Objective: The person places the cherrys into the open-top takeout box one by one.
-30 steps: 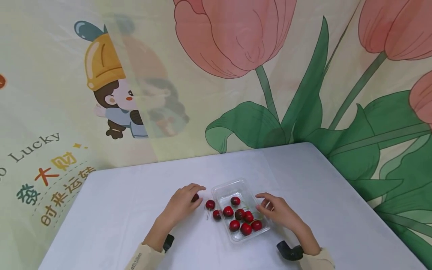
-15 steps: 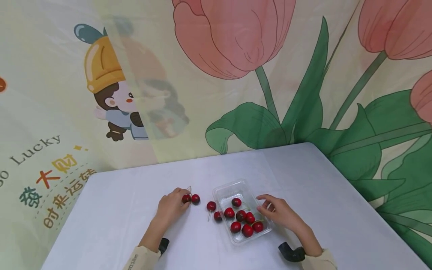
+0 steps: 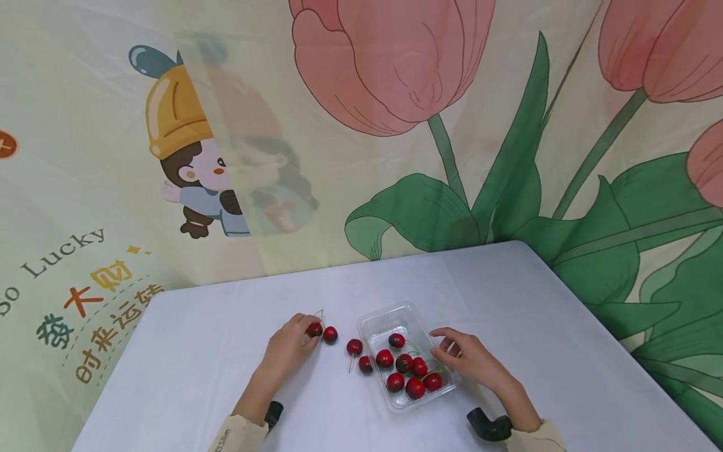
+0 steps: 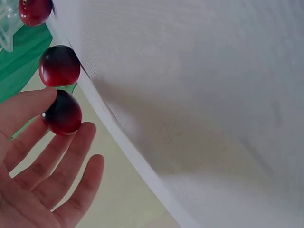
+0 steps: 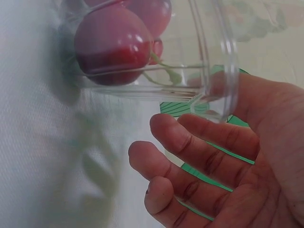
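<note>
Red cherry (image 3: 314, 329) still pinched in left hand (image 3: 290, 346), unmoved; right hand (image 3: 469, 359) loosely open beside clear tray (image 3: 377, 320).

The printed backdrop (image 3: 85, 188) behind the surface carries the only clear writing, all on its left part in the head view. In dark letters, slanting upward, stands the word "Lucky" (image 3: 63, 254), with a cut-off "o" before it at the picture's left edge. Below it run two slanted rows of Chinese characters: the upper row in green, orange and yellow reads "发大财" (image 3: 85, 302), the lower row in brown reads "时来运转" (image 3: 115, 333). On the person's left sleeve cuff (image 3: 226, 438), at the bottom edge, small dark print shows, too small to read. Neither wrist view shows any lettering.
</note>
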{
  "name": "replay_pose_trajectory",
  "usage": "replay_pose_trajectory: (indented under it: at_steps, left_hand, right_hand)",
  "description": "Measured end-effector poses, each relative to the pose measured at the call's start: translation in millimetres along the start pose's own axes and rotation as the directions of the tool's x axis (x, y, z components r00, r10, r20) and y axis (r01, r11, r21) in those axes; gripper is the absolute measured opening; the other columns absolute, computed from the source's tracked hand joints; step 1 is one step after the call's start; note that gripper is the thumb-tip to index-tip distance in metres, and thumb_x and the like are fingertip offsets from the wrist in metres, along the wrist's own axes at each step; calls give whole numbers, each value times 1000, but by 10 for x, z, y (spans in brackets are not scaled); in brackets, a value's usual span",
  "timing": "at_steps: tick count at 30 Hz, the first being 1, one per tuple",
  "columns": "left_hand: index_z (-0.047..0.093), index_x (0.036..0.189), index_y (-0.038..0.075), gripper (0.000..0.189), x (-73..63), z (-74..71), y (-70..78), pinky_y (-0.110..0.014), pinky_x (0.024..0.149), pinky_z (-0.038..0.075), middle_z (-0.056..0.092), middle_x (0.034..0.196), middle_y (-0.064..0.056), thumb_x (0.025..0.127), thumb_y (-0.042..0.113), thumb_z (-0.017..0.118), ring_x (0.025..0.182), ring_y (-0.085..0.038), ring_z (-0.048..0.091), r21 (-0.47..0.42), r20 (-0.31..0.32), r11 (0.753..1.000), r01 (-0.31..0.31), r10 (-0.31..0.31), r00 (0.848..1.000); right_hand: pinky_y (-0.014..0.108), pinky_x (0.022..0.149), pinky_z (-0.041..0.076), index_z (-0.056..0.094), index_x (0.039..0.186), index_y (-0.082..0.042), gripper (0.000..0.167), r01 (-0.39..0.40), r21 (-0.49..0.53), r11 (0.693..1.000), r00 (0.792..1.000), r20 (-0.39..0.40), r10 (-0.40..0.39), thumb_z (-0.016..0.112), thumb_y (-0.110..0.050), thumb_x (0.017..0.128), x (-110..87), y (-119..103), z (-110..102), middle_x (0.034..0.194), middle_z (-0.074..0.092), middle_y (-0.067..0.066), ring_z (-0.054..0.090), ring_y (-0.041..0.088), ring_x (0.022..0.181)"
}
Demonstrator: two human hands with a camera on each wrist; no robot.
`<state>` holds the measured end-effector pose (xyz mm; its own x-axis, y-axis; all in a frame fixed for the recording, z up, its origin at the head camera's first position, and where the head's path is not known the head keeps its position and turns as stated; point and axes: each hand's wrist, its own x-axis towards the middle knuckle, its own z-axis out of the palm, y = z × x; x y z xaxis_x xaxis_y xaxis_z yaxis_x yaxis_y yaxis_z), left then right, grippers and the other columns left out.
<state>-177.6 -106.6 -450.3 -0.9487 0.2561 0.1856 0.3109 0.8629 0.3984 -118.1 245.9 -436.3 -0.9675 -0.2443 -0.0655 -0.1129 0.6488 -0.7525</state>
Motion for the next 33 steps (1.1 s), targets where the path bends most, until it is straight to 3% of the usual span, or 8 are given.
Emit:
replay_pose_trajectory:
  at_steps: [12, 21, 33]
  left_hand:
    - [67, 116, 8, 37, -27, -107, 46, -43, 88, 55, 63, 113, -11, 81, 8, 79, 100, -26, 65, -55, -137, 996, -72, 64, 988]
    - [68, 114, 10, 40, -73, -224, 198, -38, 87, 55, 64, 111, -7, 76, 5, 82, 101, -23, 65, -79, -248, 976, -203, 178, 952]
    - [67, 116, 10, 41, -106, -341, 534, -33, 84, 56, 64, 113, -6, 78, 7, 82, 100, -20, 66, -77, -253, 948, -307, 280, 926]
  right_hand:
    - [20, 57, 50, 59, 124, 2, 39, -8, 12, 1000, 1000, -2, 8, 68, -18, 91, -14, -23, 5, 84, 59, 2, 53, 15, 72]
    - [21, 57, 49, 59, 124, 1, 38, 1, -3, 1000, 1000, -8, -1, 67, -17, 92, -2, 0, 8, 84, 59, 1, 53, 16, 72]
    - [20, 59, 50, 58, 125, 1, 39, -5, 1, 1000, 1000, -4, 5, 68, -18, 92, -24, -51, 6, 85, 58, 2, 53, 15, 73]
